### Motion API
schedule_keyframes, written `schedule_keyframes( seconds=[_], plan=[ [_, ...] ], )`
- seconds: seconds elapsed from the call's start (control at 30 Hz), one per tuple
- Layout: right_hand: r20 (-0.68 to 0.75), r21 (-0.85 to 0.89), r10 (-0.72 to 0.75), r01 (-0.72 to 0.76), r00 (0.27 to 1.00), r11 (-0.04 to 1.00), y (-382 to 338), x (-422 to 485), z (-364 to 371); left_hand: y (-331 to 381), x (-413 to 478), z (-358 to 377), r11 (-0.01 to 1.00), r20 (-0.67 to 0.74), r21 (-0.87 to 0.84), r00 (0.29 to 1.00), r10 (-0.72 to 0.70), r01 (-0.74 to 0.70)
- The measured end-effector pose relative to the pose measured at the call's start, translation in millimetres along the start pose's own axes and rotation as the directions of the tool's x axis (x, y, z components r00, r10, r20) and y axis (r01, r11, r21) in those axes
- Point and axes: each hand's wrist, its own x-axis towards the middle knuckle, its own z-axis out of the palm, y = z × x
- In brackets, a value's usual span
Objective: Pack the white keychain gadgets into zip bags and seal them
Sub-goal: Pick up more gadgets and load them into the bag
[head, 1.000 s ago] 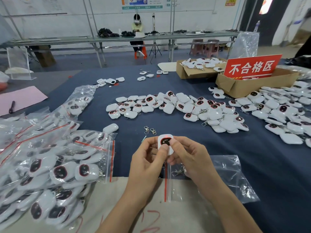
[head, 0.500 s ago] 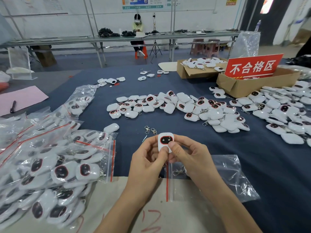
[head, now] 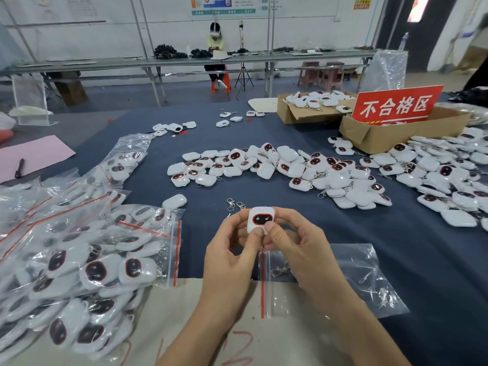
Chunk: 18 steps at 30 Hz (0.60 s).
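A white keychain gadget (head: pixel 261 220) with a red-rimmed dark face is held upright above the table, face toward me. My left hand (head: pixel 232 256) and my right hand (head: pixel 293 250) both pinch its lower edge with thumbs and fingers. Its metal clasp (head: pixel 280 270) hangs down beneath my right hand. Under the hands lies an open clear zip bag (head: pixel 353 278) with a red seal stripe. Loose gadgets (head: pixel 285 169) are spread across the middle of the blue cloth.
Filled zip bags (head: pixel 87 262) are piled at the left. More loose gadgets (head: pixel 449 178) lie at the right, next to a cardboard box (head: pixel 380 138) with a red sign. A second box (head: pixel 306 112) stands behind. Two loose clasps (head: pixel 235 204) lie beyond my hands.
The gadget has been turned between my fingers so its dark face now points squarely at me. Both hands stay in much the same place above the bag.
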Motion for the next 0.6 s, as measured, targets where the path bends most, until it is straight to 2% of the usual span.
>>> schedule_keyframes(
  seconds=[0.1,0.17,0.3,0.53,0.6],
  plan=[
    [0.029,-0.001,-0.038,0.038,0.999,0.999,1,-2,1,-4,0,-2,0.944,-0.032,0.285,0.983,0.183,-0.166],
    [0.01,0.025,-0.063,0.063,0.998,0.998,0,-3,1,-5,-2,0,0.91,-0.016,0.356,0.972,0.233,-0.213],
    [-0.061,-0.015,-0.038,0.037,0.997,0.999,8,0,-4,-4,-3,2,0.967,-0.048,0.211,0.986,0.158,-0.144],
    [-0.075,-0.006,-0.049,0.049,0.996,0.999,8,0,-3,2,-2,1,0.978,-0.038,0.148,0.987,0.155,-0.148],
    [-0.058,0.034,-0.047,0.049,0.997,0.998,5,0,-2,0,-2,0,0.986,-0.02,0.119,0.993,0.117,-0.114]
  ],
)
